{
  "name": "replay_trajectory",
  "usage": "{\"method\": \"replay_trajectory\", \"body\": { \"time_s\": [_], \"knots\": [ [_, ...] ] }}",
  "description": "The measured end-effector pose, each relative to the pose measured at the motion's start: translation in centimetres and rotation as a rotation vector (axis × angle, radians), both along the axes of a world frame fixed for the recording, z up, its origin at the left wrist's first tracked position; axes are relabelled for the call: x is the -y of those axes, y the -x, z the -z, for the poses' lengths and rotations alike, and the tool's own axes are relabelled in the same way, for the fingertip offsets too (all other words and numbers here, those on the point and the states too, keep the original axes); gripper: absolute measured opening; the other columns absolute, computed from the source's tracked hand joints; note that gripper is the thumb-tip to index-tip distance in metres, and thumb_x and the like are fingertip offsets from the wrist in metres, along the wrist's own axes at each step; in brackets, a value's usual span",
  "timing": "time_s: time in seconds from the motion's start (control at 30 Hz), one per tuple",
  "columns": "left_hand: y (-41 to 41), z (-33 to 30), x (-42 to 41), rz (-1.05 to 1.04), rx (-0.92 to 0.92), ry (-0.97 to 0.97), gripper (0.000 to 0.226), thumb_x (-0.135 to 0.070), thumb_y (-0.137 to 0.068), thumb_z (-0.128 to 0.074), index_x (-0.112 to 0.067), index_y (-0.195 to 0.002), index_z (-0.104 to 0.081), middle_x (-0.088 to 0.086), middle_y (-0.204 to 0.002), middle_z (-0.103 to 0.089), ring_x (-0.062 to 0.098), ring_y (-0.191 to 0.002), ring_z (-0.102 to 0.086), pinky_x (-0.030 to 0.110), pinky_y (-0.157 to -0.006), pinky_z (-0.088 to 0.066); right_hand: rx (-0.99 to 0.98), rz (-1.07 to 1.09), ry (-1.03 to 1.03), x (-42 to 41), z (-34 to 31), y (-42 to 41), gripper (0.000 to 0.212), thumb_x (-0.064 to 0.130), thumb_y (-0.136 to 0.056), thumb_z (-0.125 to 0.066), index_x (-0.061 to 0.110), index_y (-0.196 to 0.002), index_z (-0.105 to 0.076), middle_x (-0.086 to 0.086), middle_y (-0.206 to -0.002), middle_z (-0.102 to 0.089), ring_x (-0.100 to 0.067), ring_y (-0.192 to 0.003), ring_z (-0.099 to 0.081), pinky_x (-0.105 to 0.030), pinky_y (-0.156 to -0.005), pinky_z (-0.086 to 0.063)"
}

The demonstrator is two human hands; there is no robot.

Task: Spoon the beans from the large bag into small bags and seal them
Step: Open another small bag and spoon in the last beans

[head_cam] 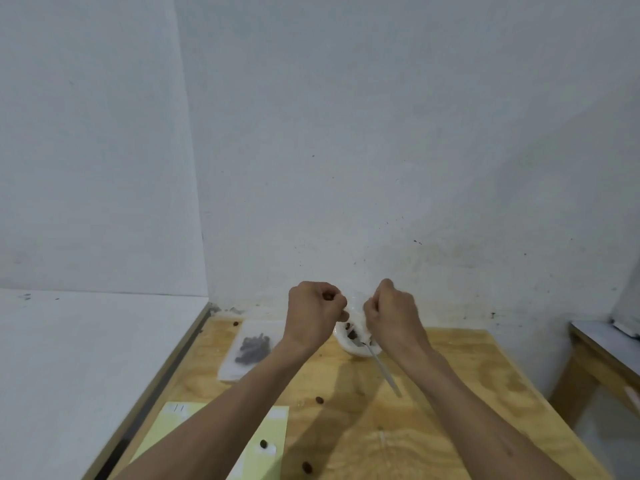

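My left hand (315, 315) and my right hand (393, 318) are raised side by side, fingers curled. Each pinches one side of a small clear bag (354, 308) stretched between them. The bag is thin and hard to see, and its contents are not visible. Just below it stands a white container (349, 348) with dark beans inside; whether it is a bowl or a rolled-down bag I cannot tell. A metal spoon (386, 372) leans in it, with its handle pointing toward me. A flat clear bag of dark beans (247, 351) lies on the table to the left.
The wooden table (433, 427) stands in a white wall corner. A yellow sheet (273, 427) lies at the near left under my left forearm. Loose beans (319, 399) are scattered on the wood and the sheet. Another table (602, 355) stands at the right.
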State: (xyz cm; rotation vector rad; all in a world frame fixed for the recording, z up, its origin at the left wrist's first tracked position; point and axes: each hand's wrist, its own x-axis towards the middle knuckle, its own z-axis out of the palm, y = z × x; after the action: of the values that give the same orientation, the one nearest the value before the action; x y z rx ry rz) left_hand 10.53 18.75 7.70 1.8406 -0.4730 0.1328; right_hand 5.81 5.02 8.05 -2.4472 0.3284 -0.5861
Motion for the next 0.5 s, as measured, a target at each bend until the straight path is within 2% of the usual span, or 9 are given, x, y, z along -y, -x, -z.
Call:
{"method": "replay_trajectory", "body": {
  "time_s": [0.13,0.17,0.27,0.37,0.43,0.47,0.5],
  "knots": [
    [0.0,-1.2,-0.8,0.046,0.027,-0.189,0.016,0.0,-0.085,-0.061,0.001,-0.079,-0.075,0.011,-0.063,-0.074,0.013,-0.057,-0.074,0.019,-0.048,-0.049,0.033,-0.036,-0.019,1.3,-0.7,0.0,0.008,0.009,-0.096,-0.05,0.008,-0.089,-0.054,-0.011,-0.079,-0.066,-0.027,-0.067,-0.066,-0.041,-0.059,-0.054],
    [-0.1,-1.6,-0.9,0.042,0.012,-0.193,0.015,-0.001,-0.085,-0.062,0.0,-0.078,-0.075,0.01,-0.063,-0.075,0.016,-0.059,-0.074,0.023,-0.05,-0.053,0.041,-0.081,-0.017,1.2,-0.8,0.3,0.007,0.01,-0.096,-0.052,0.013,-0.093,-0.057,-0.01,-0.078,-0.068,-0.027,-0.066,-0.066,-0.038,-0.059,-0.055],
    [-0.4,-2.7,-1.4,0.05,-0.03,-0.187,0.013,-0.003,-0.083,-0.064,-0.003,-0.074,-0.074,0.007,-0.063,-0.075,0.019,-0.063,-0.076,0.042,-0.07,-0.062,-0.035,-0.222,0.101,0.8,-0.7,0.2,0.031,0.006,-0.097,-0.049,0.025,-0.102,-0.073,-0.009,-0.086,-0.071,-0.022,-0.067,-0.066,-0.015,-0.046,-0.047],
    [0.1,-3.2,-1.5,0.116,-0.029,-0.192,0.011,-0.006,-0.083,-0.067,-0.002,-0.077,-0.076,0.009,-0.066,-0.076,0.019,-0.066,-0.076,0.041,-0.075,-0.063,-0.146,-0.234,0.079,0.6,-1.2,-0.1,0.039,0.003,-0.097,-0.046,0.022,-0.109,-0.078,-0.003,-0.084,-0.066,-0.009,-0.058,-0.058,-0.009,-0.043,-0.039],
    [0.4,-3.6,-1.6,0.154,0.014,-0.191,0.013,-0.018,-0.085,-0.074,-0.008,-0.093,-0.078,0.004,-0.083,-0.078,0.015,-0.079,-0.076,0.028,-0.074,-0.059,-0.098,-0.221,-0.026,0.8,-1.6,0.1,0.037,0.008,-0.095,-0.051,0.029,-0.094,-0.08,-0.001,-0.076,-0.071,-0.009,-0.055,-0.056,-0.012,-0.047,-0.041],
    [0.1,-3.6,-1.8,0.162,0.057,-0.227,0.03,-0.029,-0.085,-0.078,-0.014,-0.11,-0.075,-0.002,-0.103,-0.076,0.011,-0.093,-0.072,0.022,-0.08,-0.055,-0.058,-0.224,-0.108,1.0,-1.9,0.3,0.035,0.011,-0.093,-0.054,0.033,-0.082,-0.079,0.0,-0.075,-0.074,-0.012,-0.058,-0.059,-0.021,-0.053,-0.045],
    [-0.5,-3.5,-2.1,0.185,0.099,-0.299,0.058,-0.041,-0.08,-0.082,-0.021,-0.131,-0.064,-0.007,-0.127,-0.064,0.007,-0.113,-0.062,0.021,-0.091,-0.049,-0.028,-0.241,-0.21,1.1,-2.2,0.5,0.032,0.013,-0.092,-0.058,0.03,-0.074,-0.078,0.001,-0.077,-0.076,-0.014,-0.063,-0.063,-0.029,-0.059,-0.049]
  ]
}}
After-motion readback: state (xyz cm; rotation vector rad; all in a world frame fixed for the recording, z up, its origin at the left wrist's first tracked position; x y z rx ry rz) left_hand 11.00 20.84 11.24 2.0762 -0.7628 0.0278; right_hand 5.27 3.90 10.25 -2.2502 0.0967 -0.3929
